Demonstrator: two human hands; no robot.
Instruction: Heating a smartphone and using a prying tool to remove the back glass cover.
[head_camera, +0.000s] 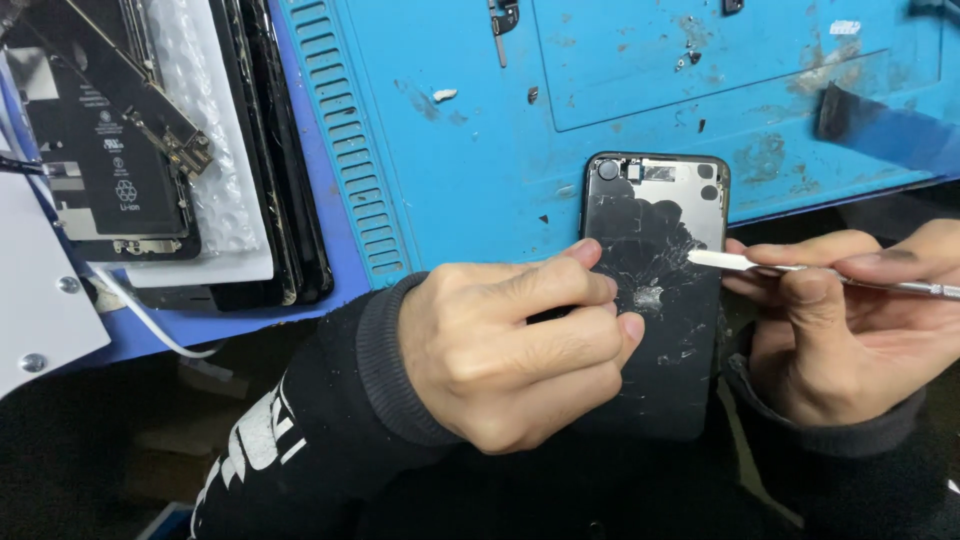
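Observation:
A black phone (655, 235) with a cracked glass back lies face down, its top end on the blue work mat (470, 150). My left hand (510, 345) grips the phone's left edge, thumb and fingers pressed on the shattered glass. My right hand (850, 320) holds a thin metal pry tool (800, 270) like a pen. The tool's flat white tip touches the phone's right edge about a third of the way down. Both wrists wear dark sleeves.
At the upper left sits an opened phone (110, 130) showing its battery, on white padding beside a stack of dark phone screens (285, 160). A white cable (140, 320) runs off the mat's front edge. Small screws and metal parts (503, 25) dot the mat's far side.

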